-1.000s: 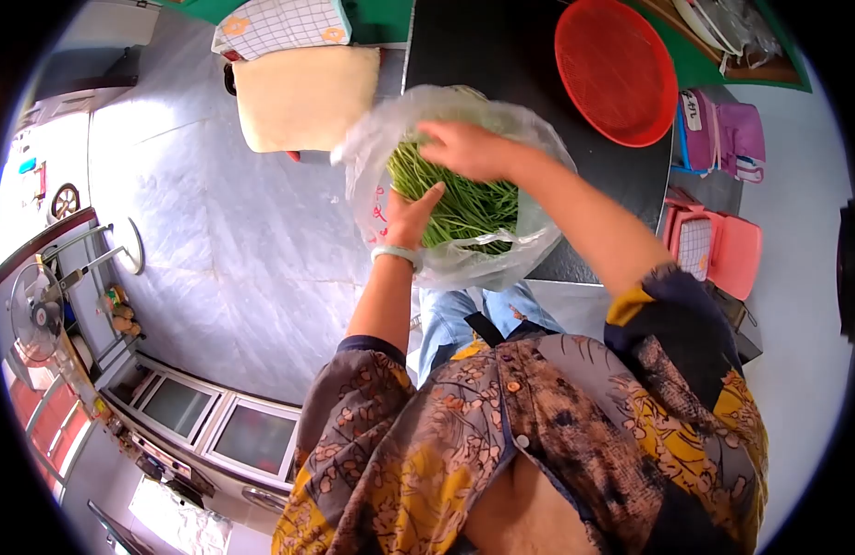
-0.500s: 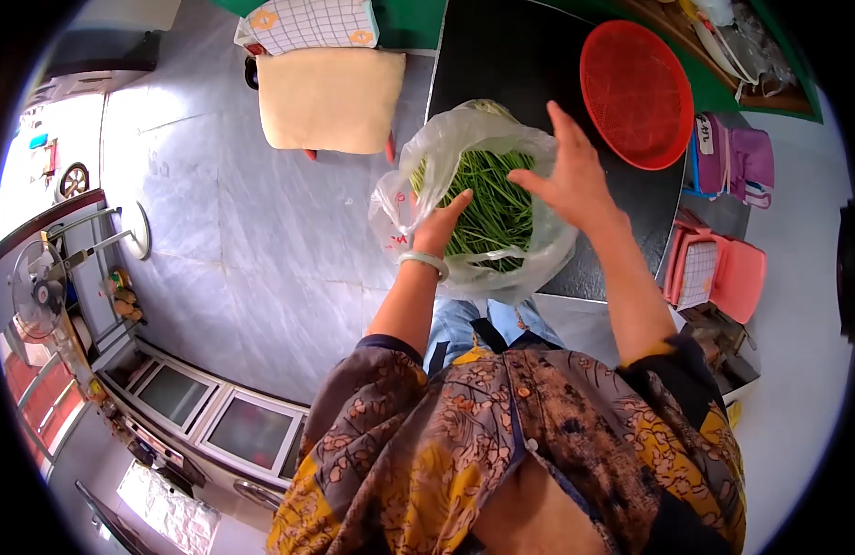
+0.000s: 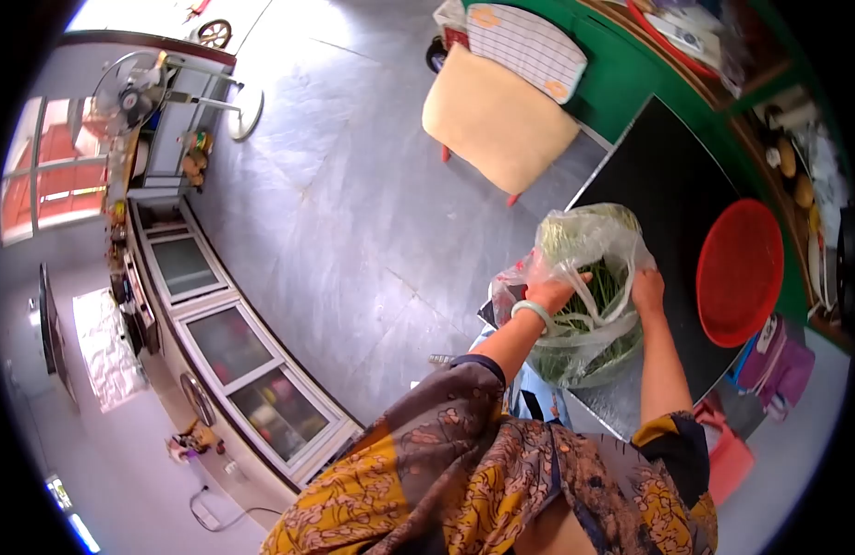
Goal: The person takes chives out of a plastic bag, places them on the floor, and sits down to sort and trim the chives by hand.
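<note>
A clear plastic bag [image 3: 575, 356] of long green stems [image 3: 610, 282] sits at the near edge of the black table [image 3: 672, 176]. My left hand [image 3: 549, 289], with a pale bangle on its wrist, is closed on the bag's left side, partly covered by the plastic. My right hand [image 3: 647, 291] grips the bag's right rim, fingers wrapped round the plastic. White handle strips cross over the stems between both hands. To the right on the table lies a red round basket [image 3: 740, 273].
A chair with a cream cushion [image 3: 497, 120] stands beyond the table's left side. Purple bag [image 3: 779, 370] and pink chair [image 3: 723, 453] are at the right. Cabinets [image 3: 228, 342] line the left, with a fan [image 3: 131, 97] above them.
The view has turned left, so the table and bag appear further right. My right hand has come down from above the stems onto the bag's rim, and the bag's opening is narrower.
</note>
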Action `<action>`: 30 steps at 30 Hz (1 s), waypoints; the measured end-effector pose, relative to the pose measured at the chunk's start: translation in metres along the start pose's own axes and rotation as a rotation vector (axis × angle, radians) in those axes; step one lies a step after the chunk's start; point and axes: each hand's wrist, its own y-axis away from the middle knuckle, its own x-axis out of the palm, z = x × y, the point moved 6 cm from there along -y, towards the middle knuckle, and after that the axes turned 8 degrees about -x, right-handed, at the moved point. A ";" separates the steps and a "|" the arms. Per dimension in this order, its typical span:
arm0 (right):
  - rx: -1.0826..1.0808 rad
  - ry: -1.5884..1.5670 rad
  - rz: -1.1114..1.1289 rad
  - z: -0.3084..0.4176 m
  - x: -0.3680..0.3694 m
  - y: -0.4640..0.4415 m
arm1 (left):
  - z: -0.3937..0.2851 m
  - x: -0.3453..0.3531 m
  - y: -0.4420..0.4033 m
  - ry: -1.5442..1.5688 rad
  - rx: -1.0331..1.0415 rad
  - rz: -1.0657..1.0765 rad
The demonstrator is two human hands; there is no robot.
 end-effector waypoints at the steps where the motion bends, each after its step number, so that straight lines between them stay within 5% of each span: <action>1: 0.000 0.002 0.039 -0.011 0.000 -0.006 | 0.005 0.002 -0.004 -0.040 0.097 -0.044; 3: -0.142 -0.260 -0.088 -0.043 0.006 -0.019 | -0.004 -0.001 -0.005 0.215 0.184 0.007; 6: 0.110 -0.548 -0.228 -0.049 0.019 -0.011 | 0.003 -0.004 -0.003 0.382 0.227 -0.004; 9: 0.337 -0.836 -0.077 -0.063 0.062 -0.009 | 0.031 0.006 -0.009 0.796 0.120 0.233; 13: 0.418 -1.068 -0.007 -0.044 0.085 0.012 | 0.041 0.007 -0.005 0.947 0.047 0.395; 19: 0.403 -1.195 0.070 -0.020 0.072 0.039 | 0.057 0.019 0.026 0.845 0.102 0.437; 26: 0.371 -1.217 0.152 0.037 0.032 0.103 | 0.053 0.024 0.053 1.118 0.167 0.525; 30: 0.366 -1.210 0.197 0.103 0.040 0.131 | 0.051 -0.046 0.055 0.960 0.225 0.459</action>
